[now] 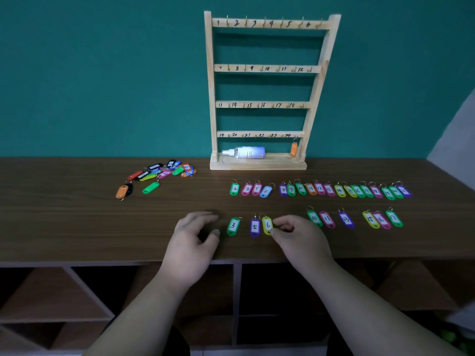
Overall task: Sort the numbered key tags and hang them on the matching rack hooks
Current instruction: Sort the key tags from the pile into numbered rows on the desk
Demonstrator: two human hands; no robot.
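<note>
Near the front edge of the table (77, 227), the right hand (295, 236) pinches the right edge of the yellow tag (267, 225) marked 6 between thumb and forefinger. The tag lies flat on the wood just beside the purple tag (254, 227) marked 5, and the green tag (233, 226) marked 3 is a little further left. The left hand (198, 235) sits beside that green tag, fingers loosely curled and holding nothing. I judge these tags to be very light: stiff, smooth plastic bodies that will skate across the wood if I only nudge them, so a push from one side is likely to spin the tag rather than lift it. Each has a thin metal ring (262, 216) at its far end, loose and floppy by the look of it. I would take hold across the two long edges of the body, close under the ring, so the ring stands clear and steady for the hook (320, 23) beside the 6 on the top rail of the rack (257, 163). That hook looks small, and the rack stands well back from my hands, so the grip needs to stay firm but gentle.
</note>
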